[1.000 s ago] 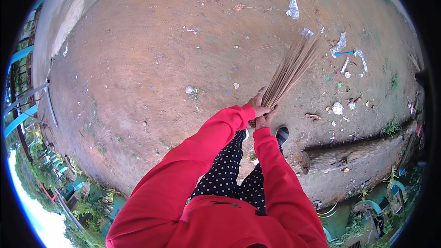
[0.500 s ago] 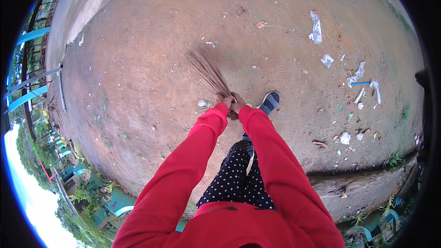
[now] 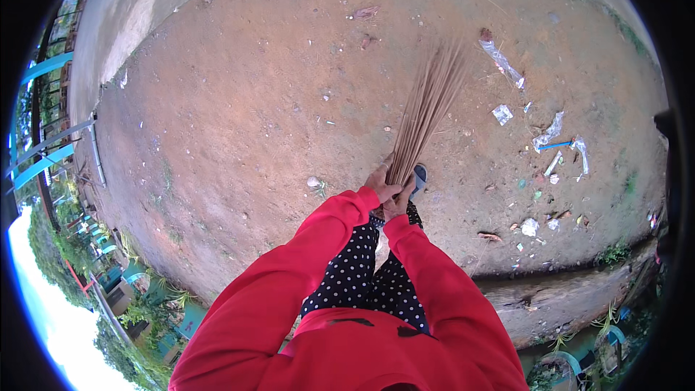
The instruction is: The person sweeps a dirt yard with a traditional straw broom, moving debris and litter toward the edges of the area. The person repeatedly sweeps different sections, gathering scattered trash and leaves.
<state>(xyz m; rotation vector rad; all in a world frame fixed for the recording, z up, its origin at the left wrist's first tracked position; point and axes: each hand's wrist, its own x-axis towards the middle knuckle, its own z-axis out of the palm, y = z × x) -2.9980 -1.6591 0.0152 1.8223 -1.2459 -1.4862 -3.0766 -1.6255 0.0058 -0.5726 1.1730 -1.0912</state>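
Note:
A stick broom (image 3: 427, 105) of thin brown ribs slants away from me and to the right, its fanned tip blurred by motion over the bare dirt. Both my hands grip its bound end in front of my legs. My left hand (image 3: 381, 181) wraps round the bundle, slightly farther along it. Close against it, my right hand (image 3: 397, 203) closes on the butt of the broom. Right of the fanned end lies a crumpled clear plastic wrapper (image 3: 503, 64), with a brown leaf at its far end.
More litter lies on the right: a silvery packet (image 3: 502, 114), a blue stick (image 3: 555, 145) among plastic strips, and a white scrap (image 3: 530, 226). A ditch with a low edge (image 3: 572, 293) runs at lower right. A pale stone (image 3: 313, 182) sits left of my hands. Concrete paving (image 3: 145, 11) borders the far left.
The broom has swung from pointing left to pointing right, and my hands have come nearer to me and rightward. The plastic wrapper and the brown leaf now lie together.

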